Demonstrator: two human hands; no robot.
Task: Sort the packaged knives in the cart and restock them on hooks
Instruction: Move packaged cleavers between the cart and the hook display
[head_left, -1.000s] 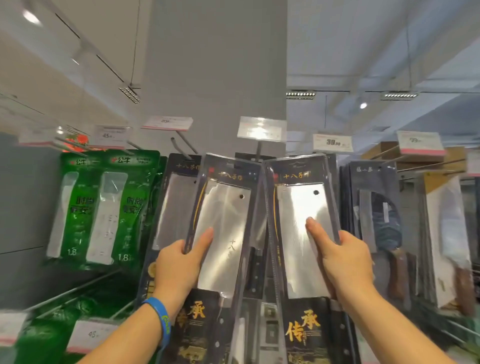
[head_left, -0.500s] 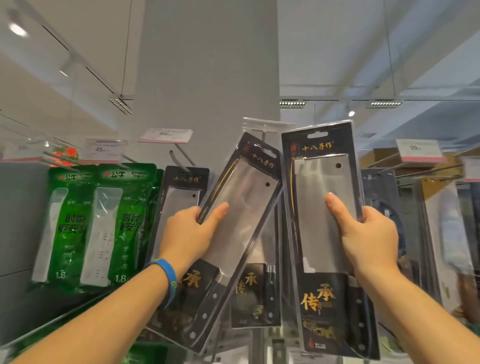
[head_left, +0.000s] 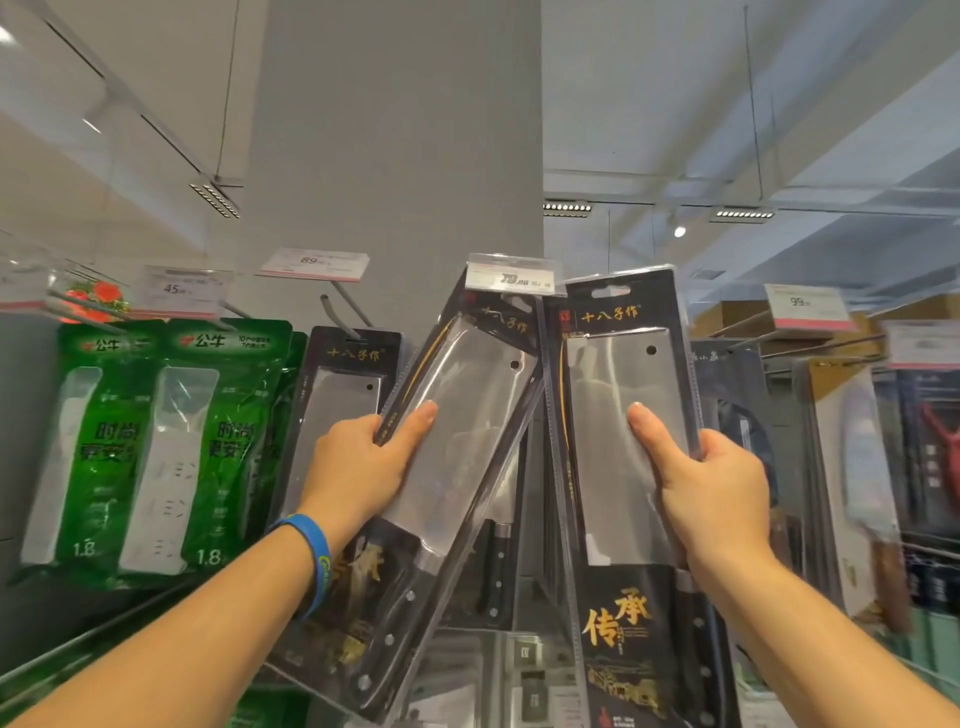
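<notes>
I hold two packaged cleavers up in front of the hook display. My left hand (head_left: 358, 467) grips one black blister pack (head_left: 467, 415), tilted to the right, its top just under the 79 price tag (head_left: 511, 278). My right hand (head_left: 711, 488) grips a second pack (head_left: 618, 415), held upright, its hang slot level with that tag. Another cleaver pack (head_left: 343, 395) of the same brand hangs on a hook (head_left: 337, 317) behind my left hand. The hook behind the 79 tag is hidden by the packs.
Green power-strip packs (head_left: 156, 441) hang at the left under a 45 price tag (head_left: 179, 291). An 89 tag (head_left: 314, 262) sits above the hanging cleaver. More knife packs (head_left: 852, 467) hang at the right under a 99 tag (head_left: 805, 306). A grey pillar (head_left: 395, 156) rises behind.
Both hands have lifted their packs higher toward the 79 tag. The left pack has tilted to the right; the right pack stayed upright.
</notes>
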